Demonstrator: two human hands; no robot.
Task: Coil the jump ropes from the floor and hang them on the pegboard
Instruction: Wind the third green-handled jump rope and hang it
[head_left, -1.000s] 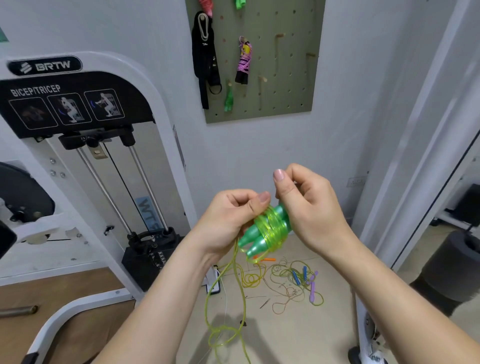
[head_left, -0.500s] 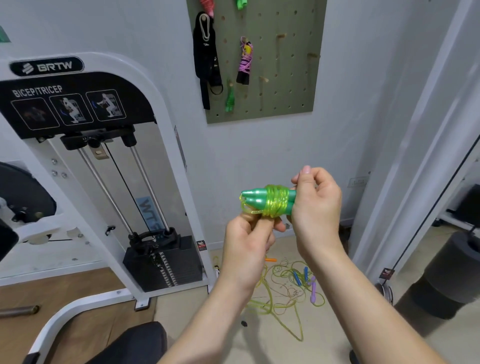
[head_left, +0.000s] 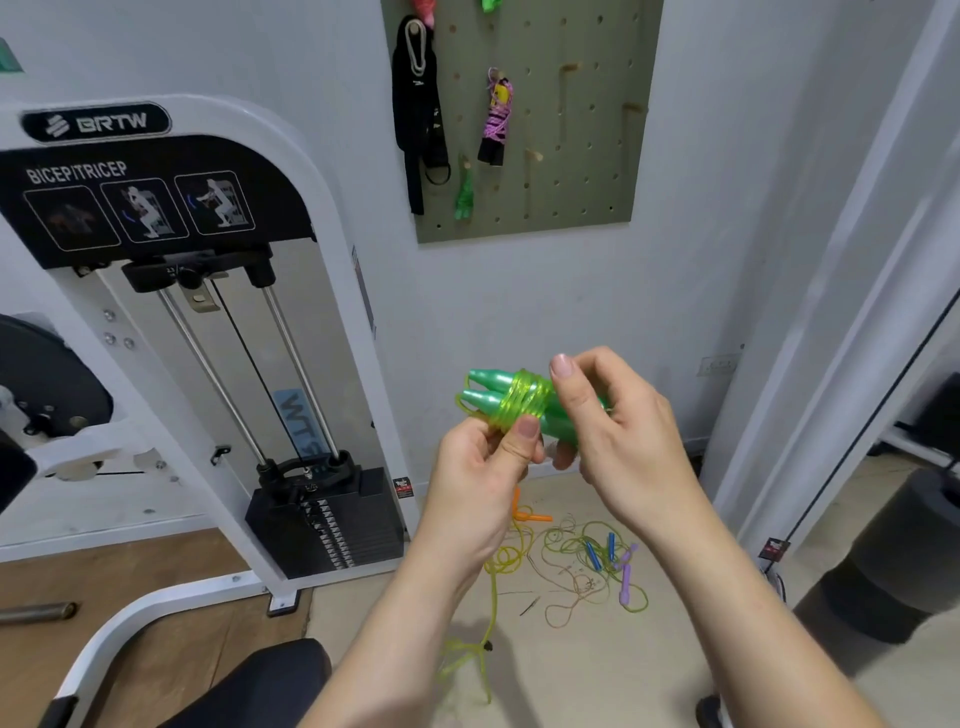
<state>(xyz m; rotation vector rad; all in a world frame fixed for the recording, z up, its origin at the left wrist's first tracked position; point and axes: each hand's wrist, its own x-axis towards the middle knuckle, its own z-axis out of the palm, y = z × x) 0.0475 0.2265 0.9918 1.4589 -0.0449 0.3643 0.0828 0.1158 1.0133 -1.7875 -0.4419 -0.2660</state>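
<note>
A green jump rope (head_left: 511, 397) has its two handles side by side, with yellow-green cord wound round them several times. My right hand (head_left: 618, 431) grips the handles' right ends. My left hand (head_left: 483, 467) pinches the cord just below the coil, thumb on the windings. The loose cord tail (head_left: 488, 613) hangs down to the floor. Tangled jump ropes (head_left: 582, 561) with orange, blue and purple handles lie on the floor below. The green pegboard (head_left: 582, 130) on the wall above holds a coiled pink rope (head_left: 497, 117), a green rope (head_left: 464, 195) and black straps.
A white bicep/tricep weight machine (head_left: 182, 338) with a black weight stack stands at the left. A black padded seat (head_left: 249, 686) is near my left forearm. A white frame post and a black foam roller (head_left: 893, 561) stand at the right.
My left hand came up from below the handles to pinch the cord at the coil. More cord lies wound round the handles, and the hanging tail is shorter.
</note>
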